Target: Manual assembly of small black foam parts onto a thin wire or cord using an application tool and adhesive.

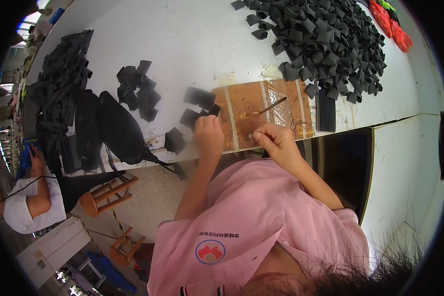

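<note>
My left hand [210, 137] is closed at the left edge of a brown cardboard sheet [244, 101], its fingertips on a small black fabric piece [213, 109]. Slight blur hides part of that grip. Over the sheet's front edge, my right hand [280, 143] is closed in a pinch of thumb and forefinger; whatever is between them is too small to make out. A thin dark stick with a pointed tip [272, 105] lies across the cardboard, beyond my right hand. More flat black pieces [199, 97] lie just left of the sheet, and one [174, 140] sits nearer the table's front edge.
A large heap of folded black pieces [325, 44] covers the far right of the white table [182, 44]. Black strips [59, 84] and a black mesh bag [121, 128] lie at the left. Red plastic bags [392, 27] rest far right. A co-worker [34, 200] and wooden stools [108, 195] are at left.
</note>
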Tool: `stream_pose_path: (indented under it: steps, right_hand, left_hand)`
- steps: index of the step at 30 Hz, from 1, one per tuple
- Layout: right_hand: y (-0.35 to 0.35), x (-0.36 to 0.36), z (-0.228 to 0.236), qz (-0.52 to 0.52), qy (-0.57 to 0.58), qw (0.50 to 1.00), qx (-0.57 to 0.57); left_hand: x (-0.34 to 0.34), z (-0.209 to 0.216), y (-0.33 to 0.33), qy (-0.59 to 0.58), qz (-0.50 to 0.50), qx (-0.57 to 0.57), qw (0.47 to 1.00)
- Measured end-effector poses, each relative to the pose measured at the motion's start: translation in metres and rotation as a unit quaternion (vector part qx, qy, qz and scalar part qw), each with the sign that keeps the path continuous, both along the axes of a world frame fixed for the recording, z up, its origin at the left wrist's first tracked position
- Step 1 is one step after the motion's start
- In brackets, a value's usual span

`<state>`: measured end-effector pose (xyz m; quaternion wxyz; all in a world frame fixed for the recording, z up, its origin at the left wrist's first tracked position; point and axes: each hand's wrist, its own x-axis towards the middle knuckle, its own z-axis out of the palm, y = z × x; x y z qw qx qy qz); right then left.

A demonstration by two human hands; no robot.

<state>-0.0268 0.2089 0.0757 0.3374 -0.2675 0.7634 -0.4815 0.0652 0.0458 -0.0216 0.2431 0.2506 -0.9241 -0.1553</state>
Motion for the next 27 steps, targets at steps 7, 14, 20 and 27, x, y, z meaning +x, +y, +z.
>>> stream_pose_path:
  steps: [7, 14, 20, 27]
  right_hand:
    - [-0.012, 0.006, 0.012, -0.118, -0.047, 0.975, -0.184]
    - [-0.001, -0.004, 0.015, -0.153, -0.446, 0.838, -0.275]
    - [0.001, -0.003, 0.010, -0.160, -0.470, 0.824, -0.273]
    - [0.004, 0.005, 0.023, -0.124, 0.178, 0.971, -0.100]
  left_hand:
    - [-0.008, 0.103, 0.009, 0.030, -0.084, 0.818, 0.568]
    - [-0.002, 0.100, 0.047, 0.207, -0.151, 0.820, 0.512]
    - [-0.007, 0.106, 0.054, 0.189, -0.104, 0.777, 0.591]
    - [-0.008, 0.103, 0.051, 0.169, -0.051, 0.643, 0.745]
